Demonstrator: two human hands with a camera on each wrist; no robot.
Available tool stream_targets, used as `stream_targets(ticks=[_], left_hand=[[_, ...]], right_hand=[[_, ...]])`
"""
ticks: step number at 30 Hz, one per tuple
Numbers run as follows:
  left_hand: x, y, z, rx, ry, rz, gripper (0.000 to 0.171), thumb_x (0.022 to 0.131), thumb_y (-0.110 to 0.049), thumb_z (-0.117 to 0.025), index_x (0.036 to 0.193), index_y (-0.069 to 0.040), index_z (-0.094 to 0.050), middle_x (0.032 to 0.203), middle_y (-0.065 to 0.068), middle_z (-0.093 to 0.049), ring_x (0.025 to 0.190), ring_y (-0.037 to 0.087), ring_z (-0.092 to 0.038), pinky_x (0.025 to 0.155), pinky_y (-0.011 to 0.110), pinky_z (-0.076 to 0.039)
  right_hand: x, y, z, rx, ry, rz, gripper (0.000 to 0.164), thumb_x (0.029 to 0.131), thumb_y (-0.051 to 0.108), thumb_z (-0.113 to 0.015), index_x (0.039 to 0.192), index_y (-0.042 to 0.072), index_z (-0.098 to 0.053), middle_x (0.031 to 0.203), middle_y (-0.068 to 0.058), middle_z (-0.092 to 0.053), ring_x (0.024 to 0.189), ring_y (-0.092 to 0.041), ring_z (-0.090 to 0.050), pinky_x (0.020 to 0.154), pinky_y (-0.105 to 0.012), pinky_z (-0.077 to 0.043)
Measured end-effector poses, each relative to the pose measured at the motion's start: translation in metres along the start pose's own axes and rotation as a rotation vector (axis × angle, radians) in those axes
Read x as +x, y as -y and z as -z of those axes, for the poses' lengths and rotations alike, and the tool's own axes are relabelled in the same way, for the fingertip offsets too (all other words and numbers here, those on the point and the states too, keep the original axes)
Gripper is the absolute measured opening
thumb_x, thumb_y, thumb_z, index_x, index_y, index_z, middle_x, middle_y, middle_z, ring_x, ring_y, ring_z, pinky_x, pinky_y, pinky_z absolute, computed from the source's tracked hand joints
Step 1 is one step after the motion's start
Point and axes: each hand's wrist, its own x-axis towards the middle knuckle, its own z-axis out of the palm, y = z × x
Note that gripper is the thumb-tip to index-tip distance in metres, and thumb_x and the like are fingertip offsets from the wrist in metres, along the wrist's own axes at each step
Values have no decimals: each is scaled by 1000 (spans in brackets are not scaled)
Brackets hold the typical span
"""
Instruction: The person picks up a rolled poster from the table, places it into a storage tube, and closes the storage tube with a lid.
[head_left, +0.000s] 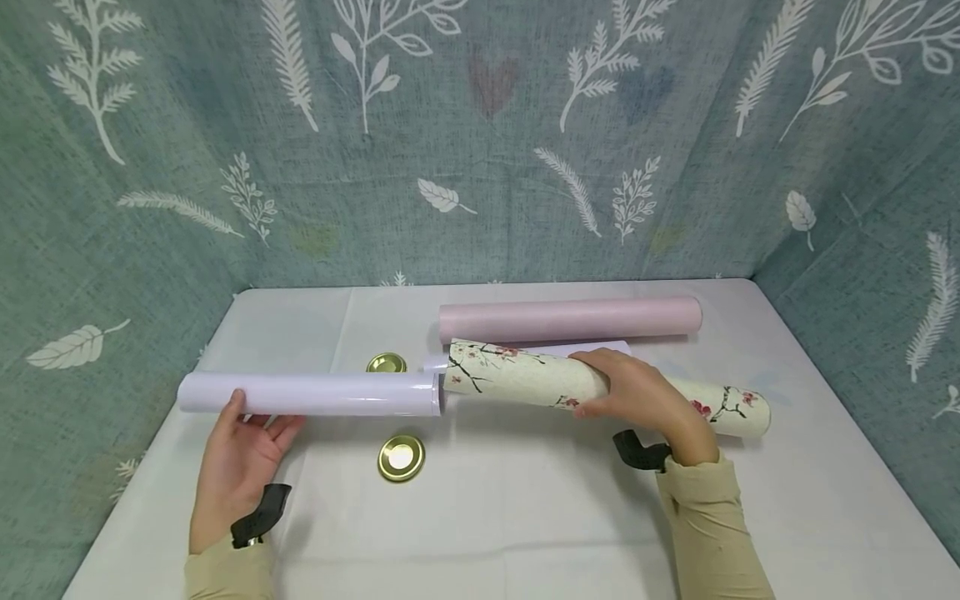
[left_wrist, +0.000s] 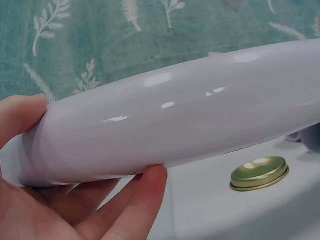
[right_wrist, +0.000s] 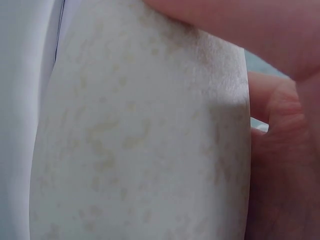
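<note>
My left hand grips a glossy pale lavender roll near its left end, thumb on one side and fingers beneath. In the left wrist view the roll slants across the picture above the tabletop. My right hand holds a cream roll with a plum-blossom print around its middle, fingers over the top. Its left end is close to the lavender roll's right end; whether they touch I cannot tell. Only a mottled cream stretch of the printed roll fills the right wrist view, beside the thumb and fingers.
A pink roll lies at the back of the white-covered table. Another pale lavender roll is partly hidden behind the printed one. Two gold jar lids lie left of centre, one partly covered. Patterned green cloth encloses the back and sides.
</note>
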Motion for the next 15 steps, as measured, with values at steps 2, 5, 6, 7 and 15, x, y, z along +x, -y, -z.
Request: stream_targets(ticks=[2, 5, 6, 7, 15], left_hand=[[0, -1, 2, -32, 5, -2, 39, 97, -22, -38, 131, -22, -20, 121, 10, -44, 107, 35, -49, 101, 48, -23], [0, -2, 4, -102, 11, -3, 40, 97, -22, -39, 131, -23, -20, 122, 11, -42, 114, 35, -43, 103, 46, -18], [0, -2, 5, -121, 7, -4, 40, 96, -22, -40, 131, -23, -20, 122, 11, -42, 115, 35, -42, 103, 46, -19], [0, -2, 5, -140, 2, -7, 40, 96, -22, -41, 131, -23, -21, 122, 11, -42, 115, 35, -42, 102, 46, -20], [0, -2, 4, -186, -64, -36, 42, 95, -21, -45, 130, -21, -23, 123, 11, -41, 116, 32, -41, 98, 47, -29]], right_hand=[[-1, -1, 0, 2, 1, 0, 69, 64, 44, -77, 126, 30, -48, 119, 10, -50, 104, -12, -47, 83, -37, -39], [-1, -1, 1, 4, 1, -2, 69, 64, 44, -77, 125, 32, -48, 118, 11, -50, 104, -11, -47, 83, -37, -39], [-1, -1, 0, 4, 4, -3, 68, 64, 44, -77, 125, 33, -48, 118, 11, -50, 103, -11, -47, 83, -36, -39], [-1, -1, 0, 4, 4, -3, 68, 64, 44, -77, 124, 33, -48, 118, 11, -50, 103, -12, -47, 83, -36, -39], [1, -3, -2, 1, 5, 0, 66, 63, 45, -77, 123, 37, -48, 116, 13, -51, 100, -10, -48, 81, -34, -40]])
